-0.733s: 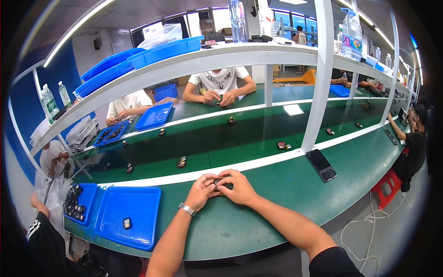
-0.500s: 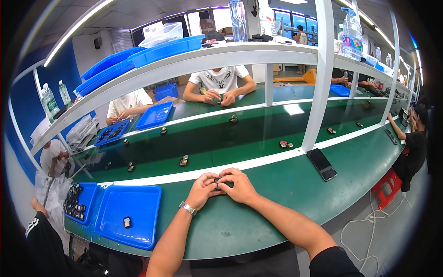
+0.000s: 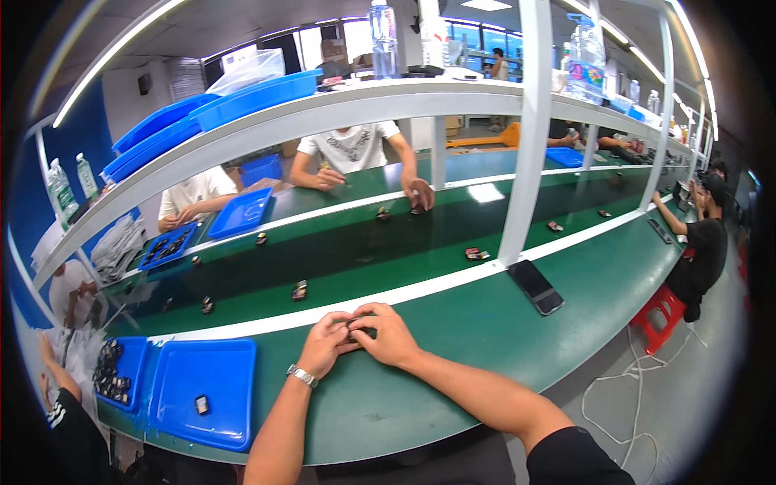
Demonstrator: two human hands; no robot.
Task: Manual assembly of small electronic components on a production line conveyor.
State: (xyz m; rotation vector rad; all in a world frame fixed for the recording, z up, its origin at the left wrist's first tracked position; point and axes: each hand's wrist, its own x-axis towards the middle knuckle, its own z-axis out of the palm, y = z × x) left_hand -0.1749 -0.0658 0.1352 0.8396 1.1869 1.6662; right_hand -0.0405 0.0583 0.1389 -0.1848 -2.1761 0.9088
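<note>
Both hands meet at the near edge of the green bench (image 3: 453, 356), just short of the white strip that borders the conveyor belt (image 3: 347, 259); the left hand (image 3: 323, 346) and the right hand (image 3: 390, 335) are closed from either side around a small dark part (image 3: 360, 326), fingertips touching; the part is mostly covered, so its shape and any joint in it cannot be told. For the step in hand, keep both wrists resting on the bench for steadiness; apply pressure evenly from both sides, probably with the thumbs; hold the part low over the surface so that a slip does not send it onto the belt. A blue tray (image 3: 202, 388) with one small piece lies to the left; a dark phone (image 3: 535, 286) lies to the right.
</note>
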